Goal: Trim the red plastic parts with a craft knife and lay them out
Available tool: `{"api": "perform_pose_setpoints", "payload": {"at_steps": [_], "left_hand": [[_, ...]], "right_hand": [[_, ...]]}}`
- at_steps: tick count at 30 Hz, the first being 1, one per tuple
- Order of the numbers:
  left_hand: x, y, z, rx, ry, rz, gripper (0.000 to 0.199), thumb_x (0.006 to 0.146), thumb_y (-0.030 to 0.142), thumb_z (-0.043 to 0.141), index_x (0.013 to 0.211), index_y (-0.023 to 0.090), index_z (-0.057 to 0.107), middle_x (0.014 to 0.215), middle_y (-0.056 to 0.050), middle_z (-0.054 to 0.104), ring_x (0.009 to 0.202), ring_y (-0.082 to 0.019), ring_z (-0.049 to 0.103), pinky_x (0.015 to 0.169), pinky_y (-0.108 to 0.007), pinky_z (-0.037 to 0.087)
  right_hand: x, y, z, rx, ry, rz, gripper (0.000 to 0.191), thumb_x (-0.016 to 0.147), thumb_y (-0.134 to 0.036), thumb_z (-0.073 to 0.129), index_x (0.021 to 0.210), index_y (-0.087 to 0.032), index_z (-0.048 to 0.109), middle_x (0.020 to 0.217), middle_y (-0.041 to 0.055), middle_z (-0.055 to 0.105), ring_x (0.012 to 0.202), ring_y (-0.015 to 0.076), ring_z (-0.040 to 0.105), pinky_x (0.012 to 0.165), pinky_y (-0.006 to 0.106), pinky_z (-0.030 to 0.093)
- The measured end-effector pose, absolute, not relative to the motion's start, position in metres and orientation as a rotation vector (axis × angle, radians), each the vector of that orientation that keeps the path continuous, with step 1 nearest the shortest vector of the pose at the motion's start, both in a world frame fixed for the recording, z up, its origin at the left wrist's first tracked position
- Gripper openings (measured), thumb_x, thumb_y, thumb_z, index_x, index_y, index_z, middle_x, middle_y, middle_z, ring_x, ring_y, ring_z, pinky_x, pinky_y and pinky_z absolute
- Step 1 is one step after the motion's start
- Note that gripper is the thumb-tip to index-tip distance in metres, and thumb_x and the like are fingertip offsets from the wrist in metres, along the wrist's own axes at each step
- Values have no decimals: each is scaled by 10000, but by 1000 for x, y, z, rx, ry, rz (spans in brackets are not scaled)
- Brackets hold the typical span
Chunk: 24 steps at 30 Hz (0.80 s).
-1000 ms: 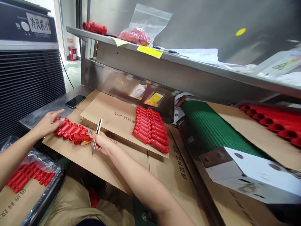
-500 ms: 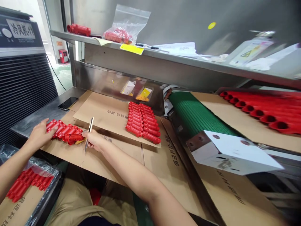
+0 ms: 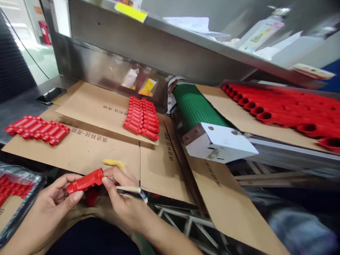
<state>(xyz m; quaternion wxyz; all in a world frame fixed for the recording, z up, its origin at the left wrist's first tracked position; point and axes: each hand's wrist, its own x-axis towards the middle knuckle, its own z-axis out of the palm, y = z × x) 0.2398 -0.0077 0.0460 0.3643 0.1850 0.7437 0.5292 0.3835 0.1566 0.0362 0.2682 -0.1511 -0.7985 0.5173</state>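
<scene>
A short red plastic tube [image 3: 85,181] is held between my hands, over the near edge of the cardboard. My left hand [image 3: 54,202] is closed around its left end, thumb along the front. The thumb and fingers of my right hand [image 3: 123,200] pinch its right end. A utility knife [image 3: 130,190] is also tucked in the right hand, its tip pointing right. One right finger wears a yellow finger cot [image 3: 113,163]. Left on the cardboard sheet [image 3: 87,152] lies a row of similar red tubes [image 3: 38,130].
Two columns of red tubes [image 3: 141,118] lie on a raised cardboard sheet. A green conveyor belt [image 3: 198,106] with a white end cover [image 3: 221,143] stands at the right. Long red tubes [image 3: 281,109] lie beyond it. A phone [image 3: 51,95] rests at the back left.
Both hands have left the row at the left and come nearer my body, carrying one red tube. The knife, upright before, now lies sideways in my right hand. The view has shifted right and down.
</scene>
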Motion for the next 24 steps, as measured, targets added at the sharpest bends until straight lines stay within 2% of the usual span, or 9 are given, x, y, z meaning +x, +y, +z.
{"api": "perform_pose_setpoints", "payload": {"at_steps": [2, 6, 8, 10, 12, 14, 17, 19, 24], "left_hand": [[259, -3, 43, 409, 1855, 1429, 479, 742, 595, 897, 1026, 247, 734, 884, -30, 788, 830, -209, 715, 741, -254, 559], [272, 0, 32, 401, 1809, 1430, 415, 741, 551, 917, 911, 240, 702, 850, -38, 802, 770, -200, 720, 704, -238, 564], [271, 0, 26, 474, 1828, 1400, 387, 760, 543, 906, 869, 230, 705, 824, -40, 782, 749, -192, 704, 687, -229, 558], [268, 0, 20, 531, 1856, 1372, 380, 804, 567, 861, 831, 222, 705, 731, -11, 702, 655, -155, 626, 602, -197, 514], [267, -1, 17, 559, 1889, 1368, 379, 870, 590, 788, 823, 222, 708, 679, 13, 611, 596, -133, 538, 545, -182, 473], [267, -2, 16, 629, 1958, 1393, 324, 902, 562, 765, 889, 239, 751, 699, 10, 610, 594, -137, 519, 547, -188, 482], [269, -4, 15, 786, 2011, 1511, 234, 852, 437, 852, 1005, 264, 818, 999, -60, 739, 791, -189, 674, 718, -228, 581], [270, -2, 15, 685, 1945, 1621, 275, 794, 364, 911, 1035, 270, 817, 1143, -77, 744, 953, -229, 724, 824, -251, 610], [275, 12, 17, 242, 1685, 1803, 339, 729, 322, 977, 969, 252, 748, 972, 3, 730, 810, -123, 679, 761, -175, 603]], "right_hand": [[405, 148, 23, -500, -2138, 1377, 207, 1086, -314, 555, 972, -220, 700, 939, 50, 730, 914, 208, 629, 843, 328, 471], [425, 131, -4, -720, -1870, 1717, 241, 1014, -417, 673, 911, -202, 639, 709, -35, 588, 623, 124, 508, 600, 250, 392], [427, 124, -16, -791, -1708, 1850, 294, 1007, -462, 662, 883, -201, 607, 645, -66, 490, 557, 103, 421, 531, 228, 325], [428, 120, -25, -798, -1613, 1885, 323, 1023, -480, 621, 866, -198, 599, 649, -59, 492, 556, 99, 423, 525, 219, 327], [428, 117, -31, -796, -1591, 1847, 337, 1036, -485, 596, 862, -195, 605, 664, -45, 519, 564, 101, 445, 528, 216, 339], [429, 116, -36, -805, -1632, 1780, 338, 1042, -482, 592, 868, -193, 615, 652, -42, 531, 556, 101, 456, 528, 218, 335], [429, 116, -39, -830, -1697, 1715, 335, 1063, -470, 577, 883, -191, 629, 643, -42, 545, 546, 102, 472, 529, 222, 338], [427, 116, -39, -803, -1723, 1729, 314, 1072, -450, 569, 908, -191, 636, 642, -45, 550, 531, 99, 469, 514, 217, 341], [412, 114, -32, -416, -1940, 1346, 206, 1060, -298, 585, 917, -185, 682, 688, -1, 627, 573, 122, 539, 553, 232, 425]]}}
